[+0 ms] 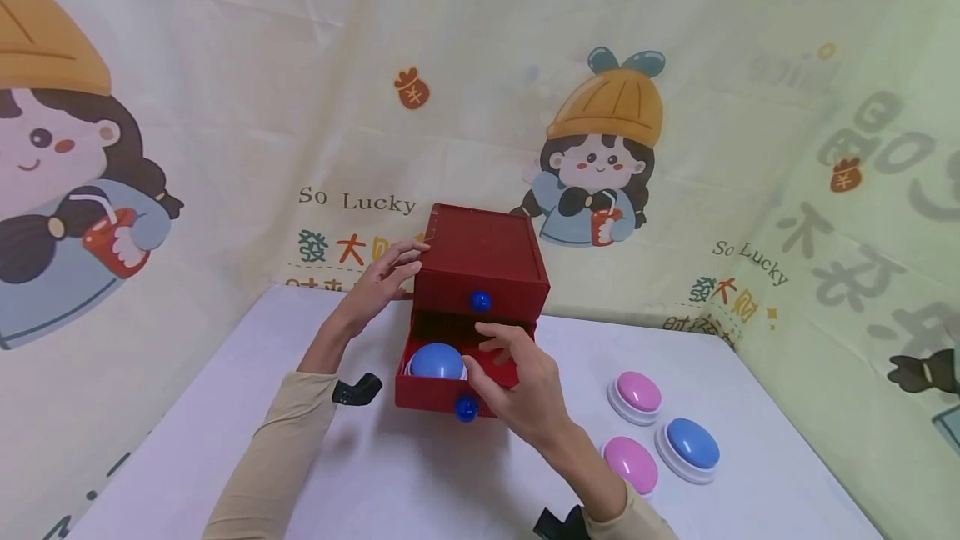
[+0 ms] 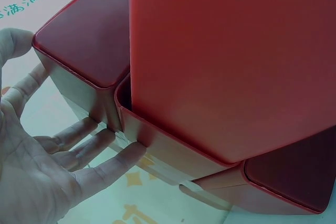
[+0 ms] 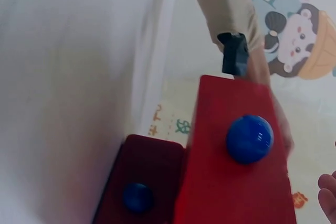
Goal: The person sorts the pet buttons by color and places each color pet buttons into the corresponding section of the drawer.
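A red two-drawer box stands on the table with its lower drawer pulled out. Inside that drawer, at the left, sits a blue domed push button on a white base. My left hand rests against the box's left side; in the left wrist view, its spread fingers lie along the red wall. Over the drawer's right half is my right hand, fingers loosely bent, holding nothing. Its thumb is at the button's right edge; whether they touch I cannot tell. Blue knobs mark the drawer fronts.
Right of the box on the white table stand a pink button, a blue button and another pink button, partly behind my right forearm. A printed cloth hangs close behind the box.
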Motion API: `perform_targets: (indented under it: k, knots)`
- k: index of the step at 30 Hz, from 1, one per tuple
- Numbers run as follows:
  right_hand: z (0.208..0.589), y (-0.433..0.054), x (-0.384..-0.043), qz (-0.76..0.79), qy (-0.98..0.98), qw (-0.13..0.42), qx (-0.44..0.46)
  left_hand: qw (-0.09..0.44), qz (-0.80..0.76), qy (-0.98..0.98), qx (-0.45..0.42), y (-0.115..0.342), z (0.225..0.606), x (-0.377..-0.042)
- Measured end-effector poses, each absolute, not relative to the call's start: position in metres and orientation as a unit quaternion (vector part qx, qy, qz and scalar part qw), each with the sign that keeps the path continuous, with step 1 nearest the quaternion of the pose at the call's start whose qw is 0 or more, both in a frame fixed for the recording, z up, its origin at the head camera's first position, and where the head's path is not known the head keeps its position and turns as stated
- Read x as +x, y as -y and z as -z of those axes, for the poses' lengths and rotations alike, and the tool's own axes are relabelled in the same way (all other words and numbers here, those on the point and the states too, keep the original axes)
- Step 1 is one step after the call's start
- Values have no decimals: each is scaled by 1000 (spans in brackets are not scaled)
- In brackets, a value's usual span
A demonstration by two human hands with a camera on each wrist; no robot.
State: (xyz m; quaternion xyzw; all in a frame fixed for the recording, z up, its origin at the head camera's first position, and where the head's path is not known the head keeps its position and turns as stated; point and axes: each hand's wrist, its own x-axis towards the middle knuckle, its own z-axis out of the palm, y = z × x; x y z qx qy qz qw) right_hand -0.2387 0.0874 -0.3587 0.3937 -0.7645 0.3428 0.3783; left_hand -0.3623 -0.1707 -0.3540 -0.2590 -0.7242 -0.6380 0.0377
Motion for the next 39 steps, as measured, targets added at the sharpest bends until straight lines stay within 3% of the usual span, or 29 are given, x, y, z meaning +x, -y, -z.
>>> perform_targets:
  k: [15, 39]
  knots:
    - [336, -125, -235, -338, 732, 476, 351, 36, 638, 724, -260, 170, 355, -363]
    - [320, -188, -238, -340, 725, 562, 206, 26, 650, 713, -262, 171, 354, -362]
